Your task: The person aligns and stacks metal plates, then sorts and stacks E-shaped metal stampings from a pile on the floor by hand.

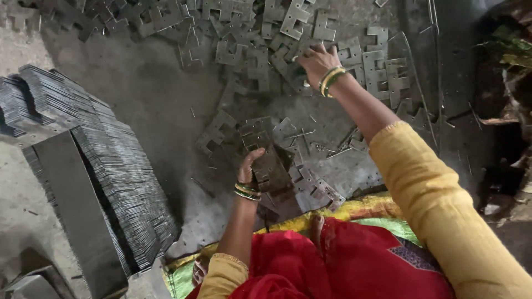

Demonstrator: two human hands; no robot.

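My left hand grips a small stack of flat grey metal plates standing on edge on the floor close to my knees. My right hand reaches far out and rests its fingers on a loose notched metal plate in a scattered heap of notched metal plates. Both wrists carry green and gold bangles. I wear yellow sleeves and a red garment.
Long rows of tightly stacked plates run along the left. A perforated metal sheet lies under the loose pieces. Thin metal rods and dark clutter sit at the right. Bare grey floor shows between heap and stacks.
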